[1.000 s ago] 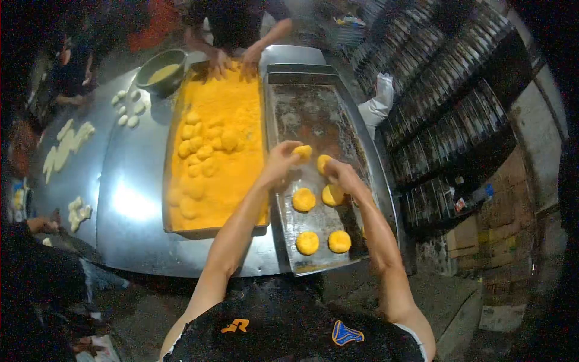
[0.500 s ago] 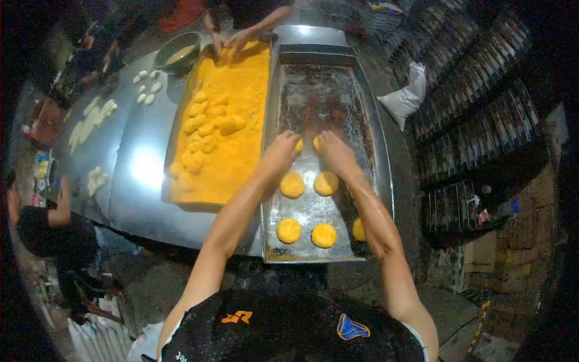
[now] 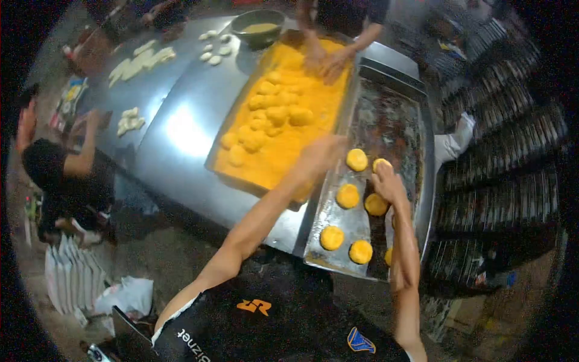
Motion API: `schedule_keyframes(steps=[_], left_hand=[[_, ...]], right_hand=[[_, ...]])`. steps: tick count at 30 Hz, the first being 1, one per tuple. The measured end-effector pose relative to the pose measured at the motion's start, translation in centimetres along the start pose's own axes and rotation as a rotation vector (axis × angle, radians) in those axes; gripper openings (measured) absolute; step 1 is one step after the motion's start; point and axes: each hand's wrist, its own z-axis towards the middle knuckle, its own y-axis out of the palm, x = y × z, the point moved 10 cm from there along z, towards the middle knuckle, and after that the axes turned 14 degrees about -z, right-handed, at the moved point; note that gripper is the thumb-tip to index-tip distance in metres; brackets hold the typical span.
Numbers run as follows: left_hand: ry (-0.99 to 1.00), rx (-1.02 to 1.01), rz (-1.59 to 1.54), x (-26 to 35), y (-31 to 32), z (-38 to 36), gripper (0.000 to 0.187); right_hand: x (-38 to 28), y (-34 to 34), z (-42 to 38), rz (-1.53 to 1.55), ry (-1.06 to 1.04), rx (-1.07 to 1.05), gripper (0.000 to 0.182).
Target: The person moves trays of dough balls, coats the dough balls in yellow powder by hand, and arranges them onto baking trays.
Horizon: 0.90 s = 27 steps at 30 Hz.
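Observation:
My right hand is on a metal baking tray, its fingers closed on a flat yellow dough round and partly covering it. My left hand is smeared by motion above the gap between the tray and a pan of orange-yellow crumbs; I cannot make out its fingers. Near it on the tray lies another dough round. Closer to me, several more coated rounds, such as one dough round, rest in rows. A heap of coated dough balls sits in the crumb pan.
A co-worker's hands are in the far end of the crumb pan. A bowl and pale dough pieces stand on the steel table. To the right are stacked dark trays and a white sack.
My view has turned, so the scene sits further right and tilted. My left hand has let go of its dough round and moved left off the tray. My right hand stays at its round.

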Motion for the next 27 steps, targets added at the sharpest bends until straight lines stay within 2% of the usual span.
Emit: schedule_keyframes(steps=[1,2,3,4,5,6,8,9,10,11,12,13,14,15,16,18,19,20,22,24,25,26,27], left_hand=[[0.002,0.153,0.036,-1.7,-5.1,-1.3,0.036],[-0.289,0.229,0.176,-5.7,-10.4,-3.1,0.034],[-0.579,0.302,0.308,-9.0,-15.3,-5.5,0.034],[-0.654,0.309,0.563,-10.0,-17.8,-7.3,0.033],[-0.728,0.306,0.818,-10.8,-19.4,-9.3,0.032],[-0.729,0.313,0.810,-11.9,-19.5,-10.1,0.032],[-0.547,0.443,0.609,-12.1,-19.0,-10.4,0.034],[-0.637,0.356,0.388,-11.5,-18.5,-10.0,0.037],[-0.500,0.364,0.425,-13.0,-17.6,-9.9,0.041],[-0.502,0.404,0.282,-13.6,-17.8,-10.2,0.041],[-0.499,0.442,0.139,-14.3,-18.0,-10.3,0.042],[-0.495,0.443,0.132,-15.1,-18.4,-10.4,0.042],[-0.484,0.537,-0.133,-16.4,-18.9,-11.1,0.043],[-0.471,0.623,-0.400,-17.8,-19.2,-11.7,0.044],[-0.472,0.616,-0.407,-17.2,-19.9,-11.4,0.044],[-0.687,0.565,-1.118,-16.4,-18.0,-10.9,0.049],[-0.709,0.534,-1.172,-15.9,-17.6,-10.2,0.058],[-0.714,0.510,-1.174,-15.4,-17.3,-9.5,0.058],[-0.656,0.352,-1.416,-13.3,-14.3,-6.7,0.062],[-0.635,0.257,-1.442,-12.3,-10.9,-4.2,0.064],[-0.669,0.174,-1.362,-10.4,-9.2,-2.7,0.065],[-0.699,0.090,-1.277,-9.1,-7.0,-1.3,0.066],[-0.636,0.030,-1.356,-8.0,-4.4,0.6,0.067]], right_hand=[[-0.7,-0.9,0.0,-0.024,0.034,-0.141,0.042],[-2.1,-2.0,0.9,-0.036,0.022,-0.132,0.042],[-4.1,-5.5,1.6,0.048,0.030,0.137,0.035],[-6.3,-8.7,1.2,0.137,0.038,0.395,0.028],[-10.6,-11.8,1.7,0.179,-0.054,0.560,0.023],[-14.3,-11.1,4.3,0.322,-0.148,0.422,0.023],[-21.7,-10.7,7.5,0.454,-0.333,0.497,0.025],[-24.7,-8.7,10.3,0.422,-0.355,0.398,0.028],[-27.3,-7.0,13.2,0.350,-0.362,0.320,0.029],[-29.1,-5.1,15.3,0.280,-0.366,0.235,0.030],[-29.5,-3.6,16.7,0.272,-0.366,0.233,0.030],[-30.3,-2.8,17.5,0.100,-0.422,0.337,0.030],[-31.1,-3.1,17.3,-0.070,-0.471,0.437,0.030],[-30.6,-3.0,17.6,-0.074,-0.465,0.434,0.030],[-30.3,-3.3,17.5,-0.116,-0.484,0.389,0.031],[-28.7,-3.9,16.6,-0.158,-0.488,0.339,0.033],[-25.7,-3.2,16.8,0.281,-0.301,0.145,0.033],[-23.1,-2.6,15.7,0.692,-0.175,0.001,0.032],[-18.2,-2.5,12.0,1.501,0.095,-0.108,0.031],[-14.0,-6.2,6.8,1.803,0.270,-0.070,0.032],[-10.4,-4.5,5.4,1.882,0.241,-0.164,0.032],[-7.3,-5.8,2.9,1.937,0.423,-0.026,0.032],[-3.0,-4.1,1.4,1.867,0.428,0.035,0.033]])
